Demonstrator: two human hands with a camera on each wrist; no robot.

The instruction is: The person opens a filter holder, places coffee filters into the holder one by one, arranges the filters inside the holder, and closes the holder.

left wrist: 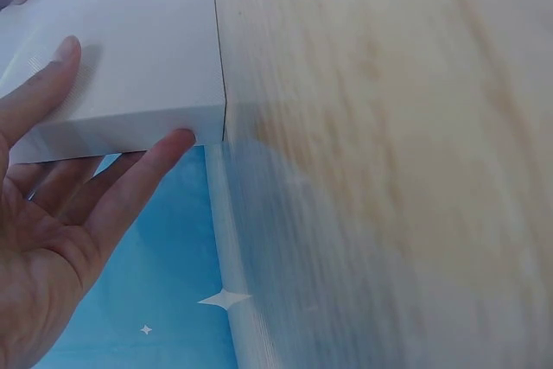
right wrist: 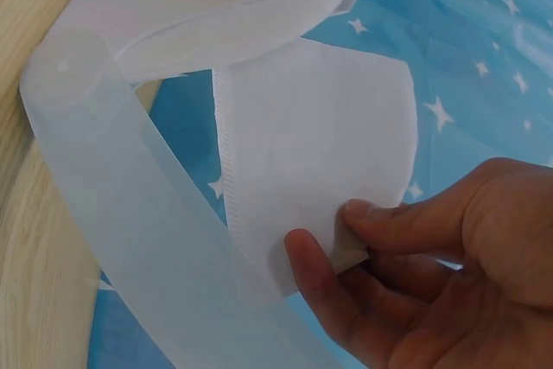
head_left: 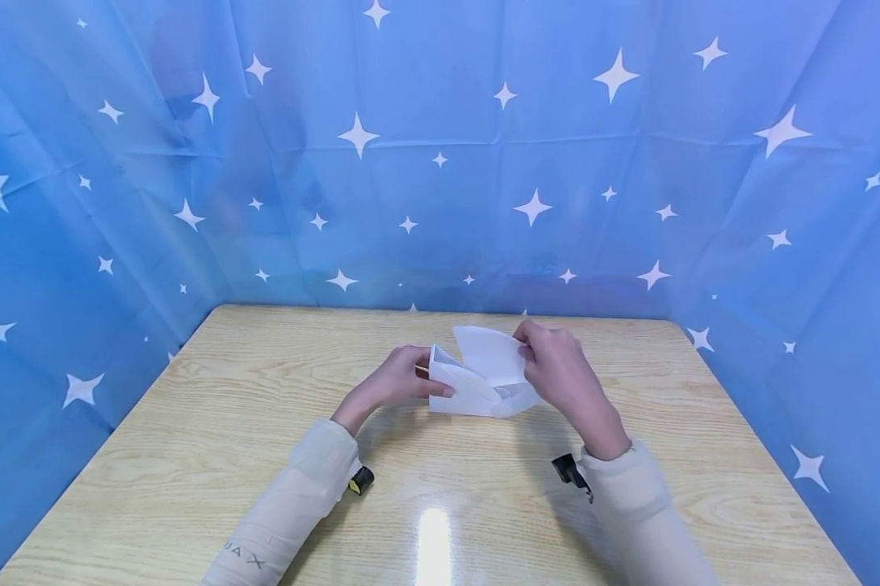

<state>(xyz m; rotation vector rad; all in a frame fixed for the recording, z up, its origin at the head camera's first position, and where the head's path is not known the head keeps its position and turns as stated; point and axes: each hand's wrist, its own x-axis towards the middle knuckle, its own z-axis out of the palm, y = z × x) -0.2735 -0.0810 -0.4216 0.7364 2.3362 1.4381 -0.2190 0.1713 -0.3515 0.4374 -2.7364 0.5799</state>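
Observation:
My left hand (head_left: 399,381) holds a slim white box (head_left: 456,396) by its left end. In the left wrist view the thumb lies on the box's broad face (left wrist: 147,41) and the fingers support its narrow side. My right hand (head_left: 562,370) pinches a white paper filter (right wrist: 315,136) with a crimped edge by its corner, between thumb and fingers. The filter (head_left: 483,354) stands up at the box's open side, overlapping the opening in the right wrist view. A translucent lid flap (right wrist: 164,205) swings out from a round pivot (right wrist: 65,66) at the box's corner.
A light wood-grain table (head_left: 212,456) lies under both hands. Behind it hangs a blue curtain (head_left: 425,187) with white stars. Small black devices (head_left: 362,480) sit at both sleeve cuffs, and a bright reflection shows near the table's front.

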